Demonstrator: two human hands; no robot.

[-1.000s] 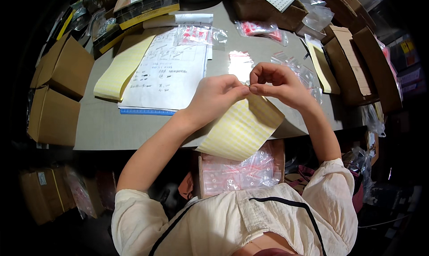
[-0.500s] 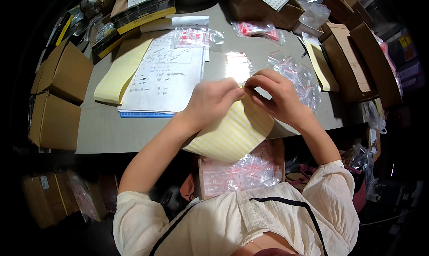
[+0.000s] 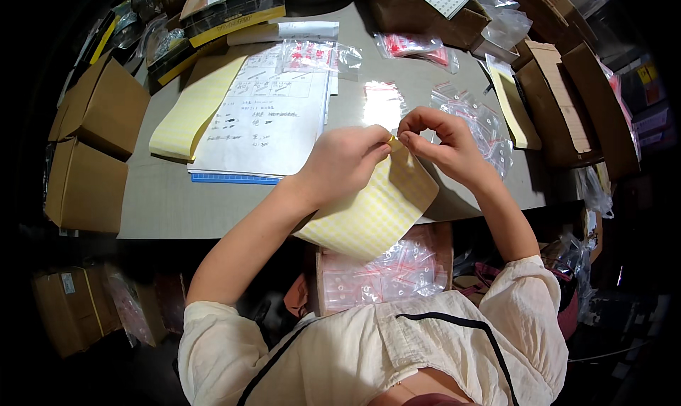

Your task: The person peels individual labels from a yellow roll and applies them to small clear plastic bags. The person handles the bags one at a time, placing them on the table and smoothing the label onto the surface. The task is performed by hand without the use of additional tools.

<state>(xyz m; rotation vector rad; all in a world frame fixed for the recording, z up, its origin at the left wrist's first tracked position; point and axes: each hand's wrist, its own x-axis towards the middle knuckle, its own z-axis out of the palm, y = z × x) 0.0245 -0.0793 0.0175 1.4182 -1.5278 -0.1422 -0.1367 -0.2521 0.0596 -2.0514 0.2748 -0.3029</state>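
My left hand is closed on the upper edge of a yellow sheet patterned with rows of small pale labels. The sheet curves down past the table's front edge. At the same upper edge, my right hand has thumb and forefinger pinched together, close to the left fingertips; whatever is between them is too small to make out. Just beyond my hands lies a stack of shiny clear zip bags. Zip bags with small white rings spread out beyond my right hand.
Below the table edge, a carton holds bagged rings. Handwritten papers and another yellow sheet lie left. Brown boxes stand at the left edge, cartons at the right. Red-printed bags lie at the back.
My right hand has shifted slightly right, its thumb and forefinger now pinched at the sheet's top edge. The left hand keeps its hold, and the view has shifted a little.
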